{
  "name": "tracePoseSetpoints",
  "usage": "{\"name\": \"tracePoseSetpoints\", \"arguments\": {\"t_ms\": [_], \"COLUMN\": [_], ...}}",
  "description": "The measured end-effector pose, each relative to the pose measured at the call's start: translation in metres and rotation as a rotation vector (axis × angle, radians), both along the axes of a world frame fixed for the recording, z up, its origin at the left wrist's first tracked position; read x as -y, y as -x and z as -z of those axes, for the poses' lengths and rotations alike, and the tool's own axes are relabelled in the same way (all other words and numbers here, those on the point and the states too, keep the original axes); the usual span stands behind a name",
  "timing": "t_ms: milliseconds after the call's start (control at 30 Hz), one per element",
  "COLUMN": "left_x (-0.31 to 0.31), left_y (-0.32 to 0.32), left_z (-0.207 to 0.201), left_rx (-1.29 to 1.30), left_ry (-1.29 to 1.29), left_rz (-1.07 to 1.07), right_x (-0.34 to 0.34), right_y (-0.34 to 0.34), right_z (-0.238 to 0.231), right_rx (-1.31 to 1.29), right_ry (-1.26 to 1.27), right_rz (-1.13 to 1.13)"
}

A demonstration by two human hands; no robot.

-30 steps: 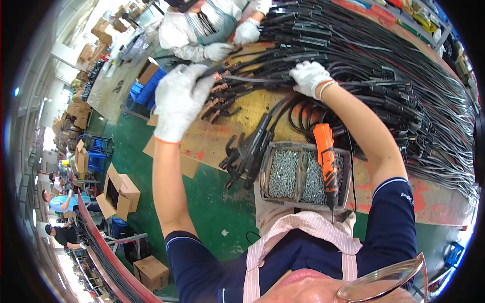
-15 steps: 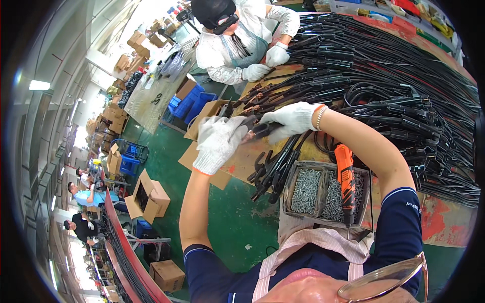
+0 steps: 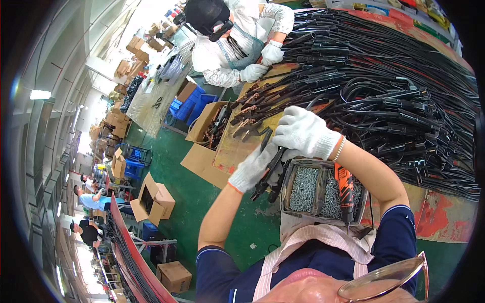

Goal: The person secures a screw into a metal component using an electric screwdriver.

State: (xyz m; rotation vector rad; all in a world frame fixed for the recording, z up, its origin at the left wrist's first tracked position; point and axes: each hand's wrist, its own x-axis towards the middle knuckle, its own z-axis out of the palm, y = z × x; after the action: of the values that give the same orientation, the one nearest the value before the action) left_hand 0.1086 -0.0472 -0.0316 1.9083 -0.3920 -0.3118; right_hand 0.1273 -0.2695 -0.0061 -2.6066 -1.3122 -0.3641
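My gloved left hand (image 3: 254,169) is closed around a black plastic handle (image 3: 274,162), at the near table edge beside a bunch of similar black handles (image 3: 260,189). Just right of it my gloved right hand (image 3: 305,134) has its fingers curled down near the same handle's upper end. What lies inside those fingers is hidden. Beyond my hands, black leads with copper-coloured ends (image 3: 247,112) lie in a row on the worn yellow table (image 3: 228,156). Below my right hand stands a divided tray (image 3: 286,194) of loose screws, with an orange electric screwdriver (image 3: 345,189) over it, bit downward.
Heaped black cables (image 3: 389,55) cover the table's far and right side. Across it, a co-worker (image 3: 227,45) in white gloves handles leads. An open carton (image 3: 197,132) with copper-ended parts adjoins the table's left edge. Another open carton (image 3: 164,199) stands on the green floor.
Both hands have come nearer to me; the left has moved right and down to the black handles by the table edge. The copper-ended piece seen between them is no longer visible there.
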Motion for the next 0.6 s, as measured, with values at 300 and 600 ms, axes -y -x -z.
{"name": "tracePoseSetpoints", "arguments": {"t_ms": [300,600], "left_x": [0.042,0.074], "left_y": [0.088,0.071], "left_z": [0.021,0.048], "left_rx": [-0.947,-0.113], "left_ry": [0.556,0.447], "left_rz": [-0.18,-0.144], "right_x": [0.026,-0.002], "right_y": [0.088,0.073], "right_z": [0.048,0.045], "right_rx": [-1.319,-1.433], "right_ry": [-1.433,-2.319], "right_rz": [0.311,0.172]}}
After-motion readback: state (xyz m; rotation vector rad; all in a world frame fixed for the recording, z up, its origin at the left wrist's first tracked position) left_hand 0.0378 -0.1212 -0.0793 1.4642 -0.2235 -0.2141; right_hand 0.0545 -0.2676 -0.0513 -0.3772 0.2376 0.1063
